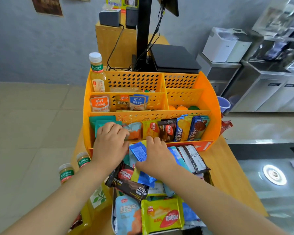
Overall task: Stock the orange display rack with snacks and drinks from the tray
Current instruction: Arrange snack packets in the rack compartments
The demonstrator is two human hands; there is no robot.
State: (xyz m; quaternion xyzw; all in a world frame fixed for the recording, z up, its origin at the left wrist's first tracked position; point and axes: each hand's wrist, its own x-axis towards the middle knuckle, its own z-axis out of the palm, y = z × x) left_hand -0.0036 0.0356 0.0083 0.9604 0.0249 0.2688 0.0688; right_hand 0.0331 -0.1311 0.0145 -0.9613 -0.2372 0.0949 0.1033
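Both arms reach forward; left grip and right grip curled, knuckles up.

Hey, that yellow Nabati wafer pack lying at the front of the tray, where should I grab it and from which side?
Pinch the yellow Nabati pack by its near crimped edge, coming from above on the person's side. It lies flat on top of the pile in the tray, print up, so its face offers little to grip; neighbouring packs crowd its left and far edges, but the near edge looks free.

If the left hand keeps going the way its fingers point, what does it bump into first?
Probably the orange-and-white snack packet standing in the front row of the orange display rack. The left hand already reaches over the rack's front edge, fingers right at that packet, though actual contact is hard to judge from this angle.
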